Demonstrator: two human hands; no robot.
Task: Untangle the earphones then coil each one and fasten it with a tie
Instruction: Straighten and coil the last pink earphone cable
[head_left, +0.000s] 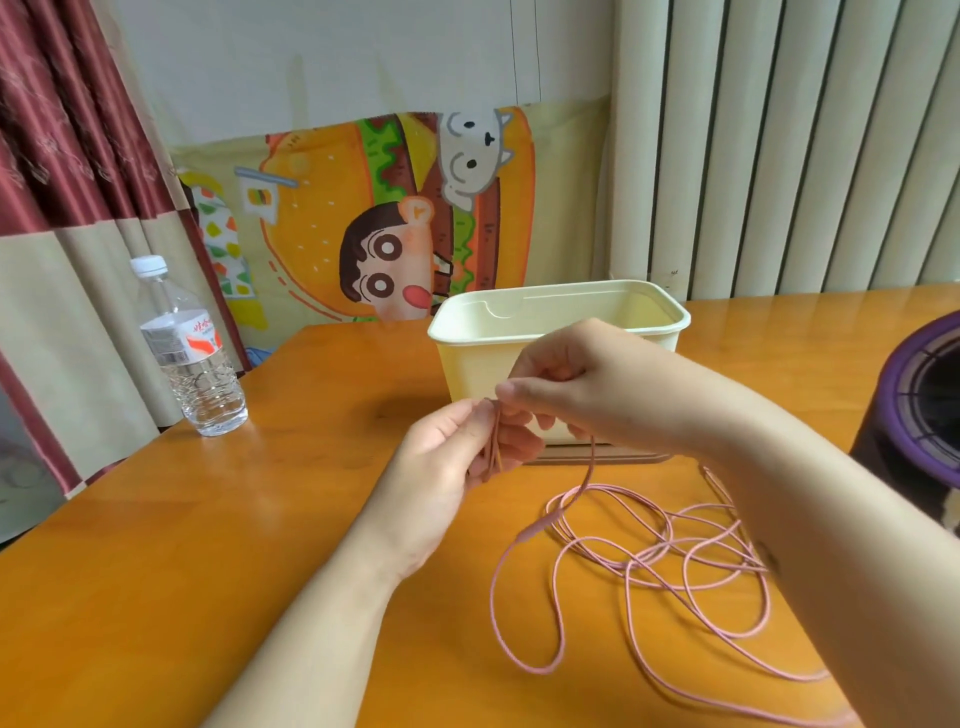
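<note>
Pink earphone cable (537, 526) on table (260, 519), strands in left hand (441, 457), right hand (566, 384).

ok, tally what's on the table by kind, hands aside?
Water bottle: 1
Cream plastic bin: 1
Pink earphone cable: 1 tangle; how many sets it holds cannot be told
Dark purple-rimmed object, cut off at the right edge: 1
Total: 4

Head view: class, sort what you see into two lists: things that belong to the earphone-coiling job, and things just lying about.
Belongs to the job: pink earphone cable; left hand and right hand, both pinching its gathered strands.

Just lying about: water bottle; cream box; purple-rimmed object at the right edge. No tie is visible.
</note>
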